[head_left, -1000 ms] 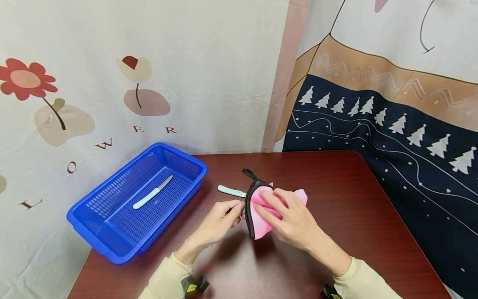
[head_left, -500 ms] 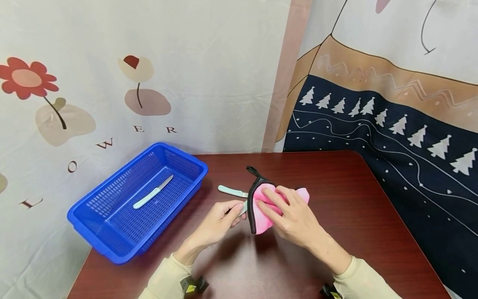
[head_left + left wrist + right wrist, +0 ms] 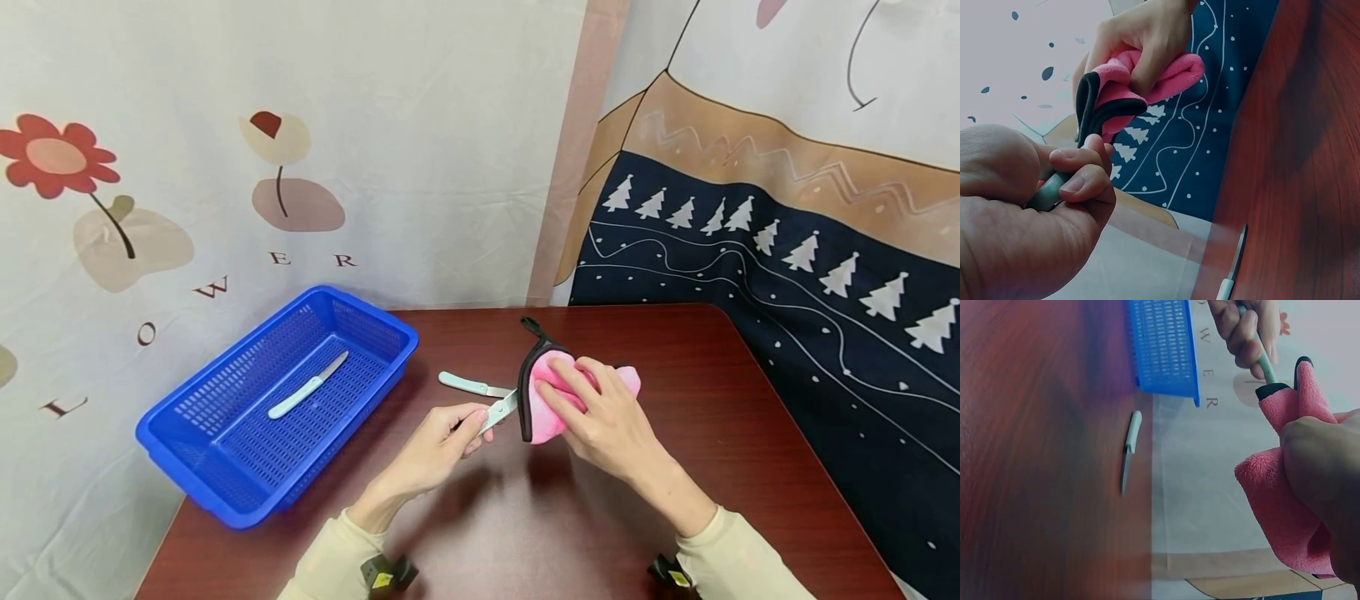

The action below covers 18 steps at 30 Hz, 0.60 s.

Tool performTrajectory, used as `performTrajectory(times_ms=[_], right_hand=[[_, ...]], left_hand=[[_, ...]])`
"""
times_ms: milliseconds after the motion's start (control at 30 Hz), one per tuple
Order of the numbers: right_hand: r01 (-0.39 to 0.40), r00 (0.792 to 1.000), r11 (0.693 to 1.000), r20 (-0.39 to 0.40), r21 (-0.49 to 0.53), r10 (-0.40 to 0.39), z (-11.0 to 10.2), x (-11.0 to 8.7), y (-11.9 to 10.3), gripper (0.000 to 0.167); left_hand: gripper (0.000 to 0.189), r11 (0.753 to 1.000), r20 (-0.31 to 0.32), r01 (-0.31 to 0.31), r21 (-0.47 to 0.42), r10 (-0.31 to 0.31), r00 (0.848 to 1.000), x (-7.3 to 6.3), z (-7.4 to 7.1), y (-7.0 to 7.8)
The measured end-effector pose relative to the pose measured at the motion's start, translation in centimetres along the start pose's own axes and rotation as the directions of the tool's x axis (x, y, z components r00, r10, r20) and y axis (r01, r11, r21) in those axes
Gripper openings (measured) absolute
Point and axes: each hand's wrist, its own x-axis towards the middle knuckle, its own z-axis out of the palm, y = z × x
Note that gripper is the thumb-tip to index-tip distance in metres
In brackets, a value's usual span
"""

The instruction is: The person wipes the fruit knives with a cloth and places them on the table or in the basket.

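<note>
My left hand (image 3: 435,446) grips the pale green handle of a small knife (image 3: 498,412) above the table. A pink cloth (image 3: 546,423) with black edging and a black loop is bunched in my right hand (image 3: 609,421), folded around the blade. Only the blade's base shows beside the handle; the cloth hides the rest. In the right wrist view the cloth's black edge meets the held knife (image 3: 1265,365). Curled fingers cover much of the handle in the left wrist view. A second knife (image 3: 465,383) lies on the table just behind the held one.
A blue plastic basket (image 3: 180,475) with perforated sides stands at the table's left, holding another pale-handled knife (image 3: 296,401). The dark red wooden table (image 3: 720,433) has a rounded back right corner. Printed curtains (image 3: 442,167) hang behind and to the right.
My right hand and the cloth have moved right and slightly away along the held knife, uncovering more of its handle and the blade's base. The left hand has stayed nearly still.
</note>
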Motion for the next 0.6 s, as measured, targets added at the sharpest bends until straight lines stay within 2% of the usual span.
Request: performTrajectory(times_ms=[233, 467, 600], right_hand=[[-0.046, 0.999, 0.999, 0.009, -0.025, 0.047, -0.2, -0.3, 0.8, 0.062], [-0.103, 0.995, 0.993, 0.0, -0.052, 0.103, -0.7, -0.6, 1.9, 0.062], [-0.132, 0.99, 0.99, -0.047, -0.049, 0.13, -1.0, -0.7, 2.8, 0.061]], left_hand=[[0.034, 1.0, 0.007, 0.001, -0.003, -0.001, 1.0, -0.1, 0.0, 0.0], [0.035, 1.0, 0.013, 0.014, -0.021, -0.014, 1.0, -0.1, -0.1, 0.0], [0.036, 0.999, 0.013, 0.026, -0.034, -0.026, 1.0, -0.1, 0.0, 0.0]])
